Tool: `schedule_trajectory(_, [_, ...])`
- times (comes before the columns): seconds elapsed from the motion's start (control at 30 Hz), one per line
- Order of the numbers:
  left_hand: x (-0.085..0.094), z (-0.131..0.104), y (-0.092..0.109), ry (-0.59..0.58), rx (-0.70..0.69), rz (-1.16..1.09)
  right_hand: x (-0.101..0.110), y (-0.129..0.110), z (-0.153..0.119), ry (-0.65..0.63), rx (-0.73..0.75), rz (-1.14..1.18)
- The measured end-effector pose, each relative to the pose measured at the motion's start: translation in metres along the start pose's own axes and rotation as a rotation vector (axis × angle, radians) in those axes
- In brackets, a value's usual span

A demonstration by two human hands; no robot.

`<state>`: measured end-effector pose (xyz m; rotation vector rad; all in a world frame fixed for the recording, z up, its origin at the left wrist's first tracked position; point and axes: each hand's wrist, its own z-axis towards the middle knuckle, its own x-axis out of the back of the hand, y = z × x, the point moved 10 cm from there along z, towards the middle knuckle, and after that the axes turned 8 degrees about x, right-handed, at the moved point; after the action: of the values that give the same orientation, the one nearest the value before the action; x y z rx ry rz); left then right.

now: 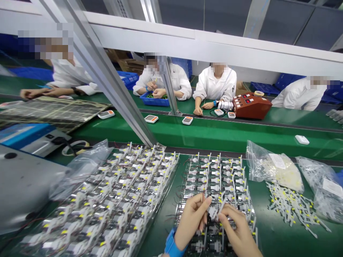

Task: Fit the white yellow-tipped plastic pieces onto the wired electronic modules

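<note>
My left hand (193, 216), with a blue band (173, 244) at the wrist, is closed on a small wired motor-like part (213, 211) with a white body. Its thumb and forefinger pinch the part near the thin wires. Across from it, my right hand (237, 228) pinches a short white plastic strip (222, 205) against the part's right side. Whether the strip is fastened to it cannot be made out. Both hands are over a clear tray (252, 214) filled with rows of similar parts, many with white strips and yellow tips.
A second, larger filled tray (107, 200) lies to the left, beside a grey machine (29, 185). Loose white strips with yellow ends (292, 207) are heaped at right, near plastic bags (278, 169). A slanted metal post (112, 78) rises ahead; several co-workers sit beyond the green belt (227, 134).
</note>
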<state>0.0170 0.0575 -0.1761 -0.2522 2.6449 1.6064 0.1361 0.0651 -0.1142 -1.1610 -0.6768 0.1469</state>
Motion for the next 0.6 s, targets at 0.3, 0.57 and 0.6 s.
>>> schedule_trajectory(0.3, [0.003, 0.0, -0.01, 0.019, 0.022, -0.01, -0.003, -0.008, -0.002, -0.041, 0.076, -0.09])
schedule_trajectory(0.57, [0.002, 0.001, -0.006, -0.037, -0.011, 0.083, 0.008, -0.002, -0.002, 0.031, 0.13, -0.114])
schedule_trajectory(0.6, [0.005, -0.001, -0.001, -0.025, -0.052, 0.114, 0.012, -0.001, -0.004, 0.054, 0.134, -0.117])
